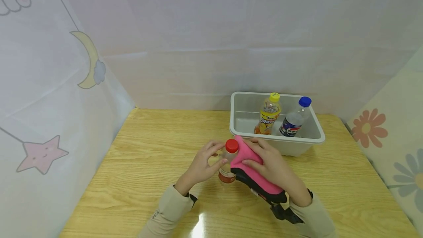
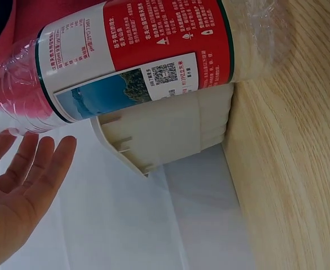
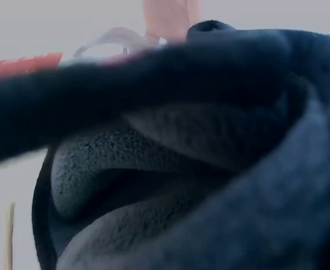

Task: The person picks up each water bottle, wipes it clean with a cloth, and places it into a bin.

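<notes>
A clear plastic bottle (image 1: 228,164) with a red cap (image 1: 232,145) stands upright on the table; its red and white label (image 2: 137,53) fills the upper left wrist view. My left hand (image 1: 202,162) is beside the bottle's neck, thumb and fingers spread around it. In the left wrist view the left hand's fingertips are right at the neck, fingers extended. My right hand (image 1: 269,161) grips a pink fabric piece (image 1: 254,175) with a black border, thumb on top. One end of it lies against the bottle's upper side. Its dark fuzzy lining (image 3: 170,152) fills the right wrist view.
A pale plastic bin (image 1: 290,140) stands behind my right hand. Inside it are a yellow-capped bottle (image 1: 268,116) and a blue-capped Pepsi bottle (image 1: 295,118). The wooden table (image 1: 158,150) meets a pale cloth backdrop (image 1: 185,65) behind and at both sides.
</notes>
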`<state>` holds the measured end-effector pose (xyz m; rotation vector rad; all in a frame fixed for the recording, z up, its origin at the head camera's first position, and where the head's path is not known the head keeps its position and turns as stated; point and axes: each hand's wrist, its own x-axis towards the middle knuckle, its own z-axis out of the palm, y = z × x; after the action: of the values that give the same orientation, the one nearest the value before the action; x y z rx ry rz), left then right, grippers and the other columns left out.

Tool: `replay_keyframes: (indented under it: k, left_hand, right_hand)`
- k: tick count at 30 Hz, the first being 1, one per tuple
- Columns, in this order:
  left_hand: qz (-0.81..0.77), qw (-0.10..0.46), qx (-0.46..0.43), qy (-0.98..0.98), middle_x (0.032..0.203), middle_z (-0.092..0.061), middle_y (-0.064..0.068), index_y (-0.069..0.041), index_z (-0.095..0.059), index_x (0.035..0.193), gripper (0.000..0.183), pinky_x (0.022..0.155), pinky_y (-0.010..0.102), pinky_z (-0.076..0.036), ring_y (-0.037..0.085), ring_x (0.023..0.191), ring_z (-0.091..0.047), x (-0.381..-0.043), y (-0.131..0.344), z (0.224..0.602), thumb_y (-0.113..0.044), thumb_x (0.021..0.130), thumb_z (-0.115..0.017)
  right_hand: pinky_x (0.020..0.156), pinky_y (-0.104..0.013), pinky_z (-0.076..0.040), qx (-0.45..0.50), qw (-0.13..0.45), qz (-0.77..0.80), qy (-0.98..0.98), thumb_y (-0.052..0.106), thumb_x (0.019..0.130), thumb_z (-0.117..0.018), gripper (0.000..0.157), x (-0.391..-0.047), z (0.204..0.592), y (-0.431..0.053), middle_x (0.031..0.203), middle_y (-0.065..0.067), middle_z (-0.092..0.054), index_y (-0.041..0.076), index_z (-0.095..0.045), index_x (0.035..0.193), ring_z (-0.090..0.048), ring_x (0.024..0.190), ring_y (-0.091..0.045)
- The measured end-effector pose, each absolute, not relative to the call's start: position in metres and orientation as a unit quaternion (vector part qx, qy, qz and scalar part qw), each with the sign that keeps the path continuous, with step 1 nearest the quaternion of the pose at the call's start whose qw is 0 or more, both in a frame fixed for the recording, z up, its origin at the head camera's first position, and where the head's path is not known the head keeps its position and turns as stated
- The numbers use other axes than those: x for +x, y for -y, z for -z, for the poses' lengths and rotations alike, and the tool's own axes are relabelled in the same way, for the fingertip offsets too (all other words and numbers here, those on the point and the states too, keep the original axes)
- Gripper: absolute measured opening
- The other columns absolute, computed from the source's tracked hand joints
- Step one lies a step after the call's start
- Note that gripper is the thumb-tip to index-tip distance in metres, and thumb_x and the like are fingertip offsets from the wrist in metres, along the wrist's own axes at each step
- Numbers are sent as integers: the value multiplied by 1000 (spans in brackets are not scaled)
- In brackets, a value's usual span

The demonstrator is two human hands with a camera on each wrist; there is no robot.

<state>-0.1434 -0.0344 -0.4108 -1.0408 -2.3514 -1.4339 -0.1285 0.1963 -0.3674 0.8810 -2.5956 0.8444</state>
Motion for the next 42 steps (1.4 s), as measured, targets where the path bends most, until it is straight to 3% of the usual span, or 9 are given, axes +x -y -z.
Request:
replay_keyframes:
  k: [4, 9, 15, 25, 32, 42]
  left_hand:
    - [480, 119, -362, 790, 115, -57, 15, 4, -53, 123, 41, 78, 33, -54, 31, 102, -56, -143, 35, 412, -12, 87, -63]
    - [478, 132, -368, 786, 115, -59, 15, 2, -54, 122, 38, 78, 30, -54, 27, 100, -58, -143, 35, 413, -19, 90, -60]
    - [471, 149, -370, 787, 115, -61, 13, 2, -57, 120, 36, 81, 26, -52, 24, 102, -59, -143, 35, 414, -15, 89, -62]
    - [488, 127, -356, 787, 114, -60, 19, 6, -56, 121, 38, 79, 33, -54, 33, 101, -59, -141, 34, 413, -6, 85, -63]
    - [501, 105, -331, 793, 121, -57, 16, 3, -55, 123, 46, 83, 30, -51, 30, 108, -56, -139, 31, 412, -14, 82, -68]
    - [484, 104, -303, 814, 120, -57, 11, -2, -53, 124, 55, 85, 35, -51, 27, 109, -55, -137, 25, 413, -22, 78, -74]
  right_hand:
    - [80, -44, -52, 305, 127, -285, 900, 19, 76, -75, 54, -128, 367, -191, 114, -12, -56, 1, -56, 123, -59, 98, -29]
    - [80, -44, -52, 299, 117, -287, 903, 18, 77, -75, 47, -126, 368, -188, 115, -11, -57, 0, -58, 118, -59, 98, -28]
    - [77, -42, -52, 280, 89, -282, 913, 17, 78, -74, 51, -125, 370, -187, 115, -12, -56, 0, -56, 123, -58, 96, -27]
    - [73, -39, -51, 264, 68, -284, 919, 18, 78, -73, 49, -128, 391, -190, 108, -12, -57, -3, -58, 120, -58, 90, -24]
    - [71, -36, -51, 265, 68, -281, 920, 17, 77, -74, 48, -131, 421, -192, 105, -10, -58, -3, -59, 118, -59, 88, -22]
    - [80, -46, -51, 254, 35, -288, 923, 14, 76, -75, 48, -132, 455, -187, 107, -17, -59, -7, -59, 116, -59, 95, -32]
